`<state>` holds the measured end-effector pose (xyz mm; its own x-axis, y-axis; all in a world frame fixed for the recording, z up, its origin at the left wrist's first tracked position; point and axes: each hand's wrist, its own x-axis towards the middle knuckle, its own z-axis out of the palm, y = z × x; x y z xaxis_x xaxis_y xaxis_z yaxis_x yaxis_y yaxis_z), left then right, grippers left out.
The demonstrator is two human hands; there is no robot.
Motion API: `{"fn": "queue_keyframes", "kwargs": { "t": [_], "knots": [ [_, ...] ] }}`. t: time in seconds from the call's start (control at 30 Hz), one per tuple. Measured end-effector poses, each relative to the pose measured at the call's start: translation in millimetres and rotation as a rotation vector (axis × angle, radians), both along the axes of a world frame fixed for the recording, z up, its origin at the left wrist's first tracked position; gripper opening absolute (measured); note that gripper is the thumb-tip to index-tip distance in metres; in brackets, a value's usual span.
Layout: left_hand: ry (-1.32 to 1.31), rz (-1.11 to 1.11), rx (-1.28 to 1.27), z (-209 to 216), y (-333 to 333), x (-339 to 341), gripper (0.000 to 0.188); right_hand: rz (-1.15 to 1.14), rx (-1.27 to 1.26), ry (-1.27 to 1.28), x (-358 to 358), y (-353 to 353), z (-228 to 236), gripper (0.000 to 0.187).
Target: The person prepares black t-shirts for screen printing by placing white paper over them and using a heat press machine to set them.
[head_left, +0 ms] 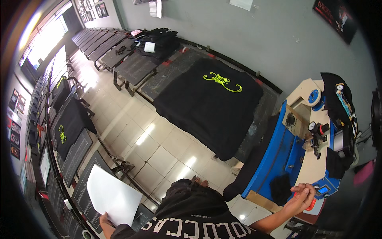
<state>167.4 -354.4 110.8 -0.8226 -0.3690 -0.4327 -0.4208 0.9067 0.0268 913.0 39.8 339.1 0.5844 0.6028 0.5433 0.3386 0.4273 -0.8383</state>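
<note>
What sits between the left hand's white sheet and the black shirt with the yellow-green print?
Nothing visible: only open tiled floor lies between the white sheet in the left hand and the black shirt.

Three black printed shirts point(209, 105) lie on platens; one white sheet point(112, 195) between left fingers; one blue machine point(296, 149) at right fingertips.

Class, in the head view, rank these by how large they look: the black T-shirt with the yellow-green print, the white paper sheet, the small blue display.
1. Black T-shirt with yellow-green print
2. White paper sheet, though it looks enlarged by nearness to the camera
3. Small blue display
</note>
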Motion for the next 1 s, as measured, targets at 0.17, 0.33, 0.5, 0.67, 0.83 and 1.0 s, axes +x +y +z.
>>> {"fn": "queue_keyframes", "kwargs": {
  "t": [0.17,0.33,0.5,0.67,0.83,1.0],
  "knots": [
    [0.180,0.088,-0.296,-17.5,-5.2,5.2,0.056,-0.140,0.034,-0.024,15.8,-16.2,11.5,0.022],
    [0.429,0.081,-0.429,-22.5,14.9,-23.9,0.059,-0.359,-0.062,-0.044,33.3,-30.5,6.9,0.022],
    [0.748,-0.606,-0.033,-59.2,189.8,-64.0,0.057,-0.563,-0.121,-0.046,52.3,-42.2,-26.6,0.021],
    [0.807,-1.367,0.701,-82.8,468.9,72.2,0.058,-0.648,-0.179,-0.242,57.9,-29.8,-56.5,0.016],
    [0.412,-2.028,1.197,-23.9,636.8,338.4,0.054,-0.780,-0.227,-0.539,80.8,-33.3,-60.7,0.019],
    [0.282,-2.323,0.796,-34.8,674.5,442.7,0.062,-0.763,-0.347,-0.694,76.4,-34.7,-43.5,0.025]
  ]
}}
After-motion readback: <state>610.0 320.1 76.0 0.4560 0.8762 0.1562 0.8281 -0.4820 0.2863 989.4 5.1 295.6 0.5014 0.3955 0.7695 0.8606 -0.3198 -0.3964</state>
